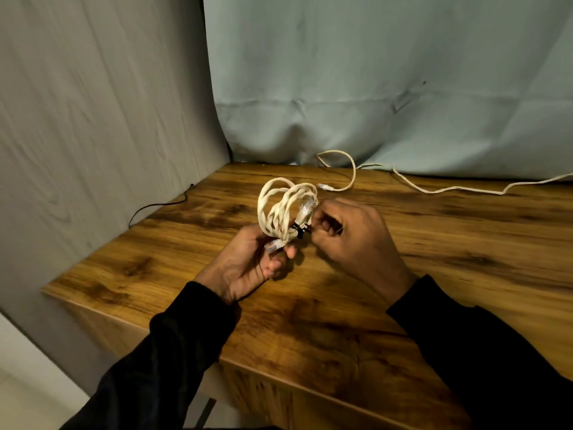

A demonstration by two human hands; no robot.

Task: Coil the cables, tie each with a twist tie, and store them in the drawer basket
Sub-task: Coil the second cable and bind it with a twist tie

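A cream network cable is wound into a small coil [283,209] and held just above the wooden table [341,290]. My left hand [248,268] grips the bottom of the coil, with one clear plug at its fingertips. A black twist tie [300,230] wraps the coil's lower right side. My right hand [347,234] pinches the tie's ends beside the coil. A second cream cable [434,189] lies loose and uncoiled along the back of the table, its plug near the coil.
A thin black wire [155,206] hangs over the table's left edge against a grey wall panel. A pale blue cloth [372,88] hangs behind the table. The table's front left corner drops off below my left sleeve.
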